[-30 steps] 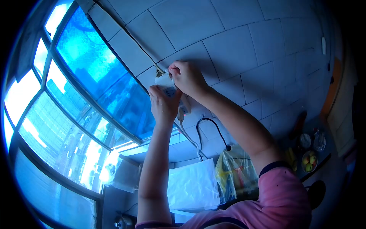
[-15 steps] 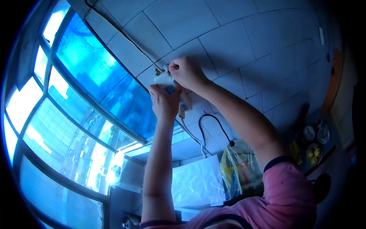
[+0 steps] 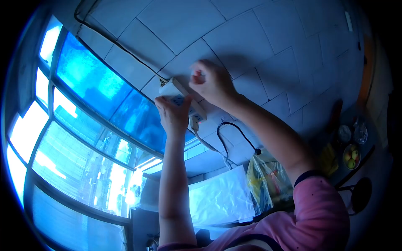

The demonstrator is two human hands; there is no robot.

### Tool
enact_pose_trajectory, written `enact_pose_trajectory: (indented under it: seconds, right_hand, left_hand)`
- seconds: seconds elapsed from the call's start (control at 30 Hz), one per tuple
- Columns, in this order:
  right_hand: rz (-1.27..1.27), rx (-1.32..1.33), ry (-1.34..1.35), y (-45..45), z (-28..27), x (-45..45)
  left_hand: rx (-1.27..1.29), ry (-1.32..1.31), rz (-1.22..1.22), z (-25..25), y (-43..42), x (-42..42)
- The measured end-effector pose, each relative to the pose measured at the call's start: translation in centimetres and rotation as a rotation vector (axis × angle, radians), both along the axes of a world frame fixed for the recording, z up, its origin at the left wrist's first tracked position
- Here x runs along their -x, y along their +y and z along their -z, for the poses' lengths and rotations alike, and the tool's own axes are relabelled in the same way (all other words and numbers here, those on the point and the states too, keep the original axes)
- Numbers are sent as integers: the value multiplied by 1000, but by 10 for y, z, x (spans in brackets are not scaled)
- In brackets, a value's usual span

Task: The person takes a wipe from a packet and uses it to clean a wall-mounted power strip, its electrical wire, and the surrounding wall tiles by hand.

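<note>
A white power strip [image 3: 169, 88] is held at an angle in front of the tiled wall. My left hand [image 3: 174, 117] grips its middle from below, thumb on one side and fingers on the other, with some sockets showing between them. To the upper right, apart from the strip, is my right hand [image 3: 214, 83], its fingers curled toward the thumb. It is slightly blurred, and anything in the pinch is too small to make out. A dark cord [image 3: 134, 55] runs into the strip's upper end, where brownish bits show. Near the lower end a white plug [image 3: 194, 123] is plugged in.
Windows [image 3: 83, 154] fill the left side. Below the strip hang a black cable [image 3: 234, 124] and a white cable [image 3: 209, 146]. Lower down are a white plastic-covered object [image 3: 222, 194] and a clear plastic bag [image 3: 268, 180]. A bowl of fruit [image 3: 351, 157] sits at right.
My right hand has pulled away from the strip's upper end toward the right. That end is now uncovered. My left hand keeps its hold while the view shifts slightly.
</note>
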State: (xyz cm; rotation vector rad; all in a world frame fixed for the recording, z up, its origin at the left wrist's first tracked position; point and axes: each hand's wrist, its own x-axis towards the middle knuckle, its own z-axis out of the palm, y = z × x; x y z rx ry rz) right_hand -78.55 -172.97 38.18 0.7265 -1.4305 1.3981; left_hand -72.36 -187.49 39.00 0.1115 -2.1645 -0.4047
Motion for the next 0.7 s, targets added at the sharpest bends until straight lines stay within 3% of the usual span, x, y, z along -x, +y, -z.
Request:
enact_pose_trajectory:
  seconds: [0.13,0.2,0.3,0.43,0.53,0.63,0.7]
  right_hand:
    - [-122,-75,-159,-25,-14,6]
    - [-192,33,56,-30,-15,10]
    - [-219,58,134,-41,-1,10]
    - [-314,78,-5,-44,7,5]
    - [-246,18,18,-41,36,3]
    - [-283,4,-36,-34,27,10]
    - [-265,132,102,-36,-2,11]
  left_hand:
    - [-4,-15,-30,1,-2,2]
    - [-14,7,-3,2,-3,3]
    - [-32,14,39,4,-7,5]
    - [-58,-17,19,2,-11,7]
    - [-72,-39,45,0,-7,3]
    - [26,-24,20,-3,1,-1]
    - [40,-67,5,-5,1,-2]
